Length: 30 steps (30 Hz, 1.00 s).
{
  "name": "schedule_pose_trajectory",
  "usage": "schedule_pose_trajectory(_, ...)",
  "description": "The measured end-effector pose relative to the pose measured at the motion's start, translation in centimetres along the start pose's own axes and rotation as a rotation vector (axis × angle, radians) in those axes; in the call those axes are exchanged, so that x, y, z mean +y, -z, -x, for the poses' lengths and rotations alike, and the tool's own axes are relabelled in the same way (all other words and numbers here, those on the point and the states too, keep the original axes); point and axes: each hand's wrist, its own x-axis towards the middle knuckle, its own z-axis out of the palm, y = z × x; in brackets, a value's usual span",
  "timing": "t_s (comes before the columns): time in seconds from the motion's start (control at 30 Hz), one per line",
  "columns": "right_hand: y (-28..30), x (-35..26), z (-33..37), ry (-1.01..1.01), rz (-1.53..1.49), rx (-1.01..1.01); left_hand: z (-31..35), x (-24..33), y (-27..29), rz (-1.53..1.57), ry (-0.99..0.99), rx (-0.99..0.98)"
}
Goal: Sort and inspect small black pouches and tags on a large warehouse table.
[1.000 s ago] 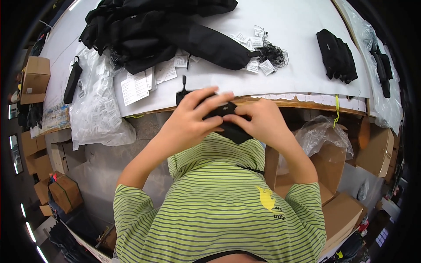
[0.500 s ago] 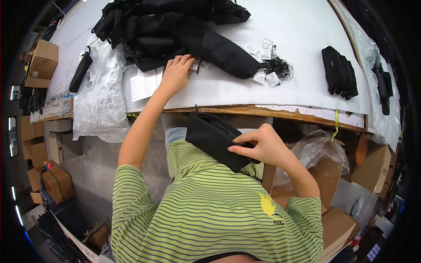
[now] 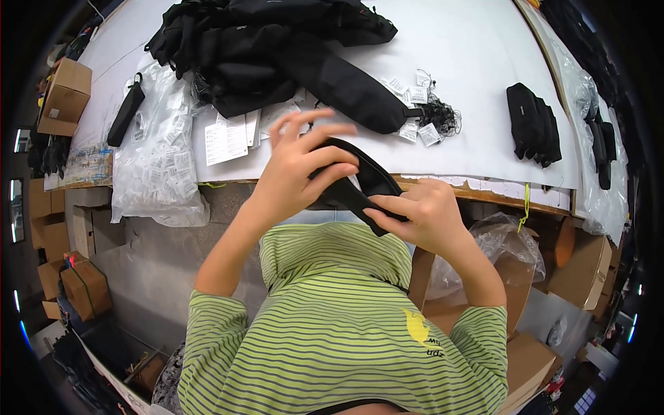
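A black fabric pouch (image 3: 377, 178) is held between my two hands above the table's front edge, its long opening spread apart. My left hand (image 3: 294, 169) grips its left end, thumb across the opening and fingers beyond the rim, partly blurred. At the lower right end my right hand (image 3: 425, 211) pinches the pouch between thumb and forefinger. A small white patch shows inside the opening near my left thumb; I cannot tell what it is. Just beyond my left hand lie printed white cards (image 3: 228, 138) and a heap of black pouches (image 3: 256, 66).
Small white tags with black strings (image 3: 437, 114) lie right of the heap. A clear bag of tags (image 3: 162, 159) hangs over the table edge at left, beside a narrow black pouch (image 3: 128, 111). Stacked black pouches (image 3: 532, 124) sit at right. Cardboard boxes (image 3: 581, 266) stand below.
My left hand has come back from the cards to the pouch. The right hand has raised the pouch from my lap towards the table edge, and its opening is now spread.
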Motion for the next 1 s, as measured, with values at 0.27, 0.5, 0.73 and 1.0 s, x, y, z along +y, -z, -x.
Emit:
schedule_pose_trajectory(0.27, -0.7, -0.9, -2.1, 0.038, -0.016, 0.151, 6.2, 0.7, -6.7, 1.546, 0.711, 0.711)
schedule_pose_trajectory(0.5, -2.7, -1.1, -0.8, -0.567, -0.881, 0.520, 3.8, 1.8, -5.9, 2.070, 0.966, 0.622)
schedule_pose_trajectory(0.73, -3.0, 0.9, -1.6, -0.582, -1.173, 0.396, 2.1, 2.5, -4.3, 1.647, 0.983, 0.201)
schedule_pose_trajectory(1.0, -3.1, 2.2, -2.3, -0.502, -0.773, 0.648, 2.1, 3.7, -4.5, 1.613, 1.030, 0.098)
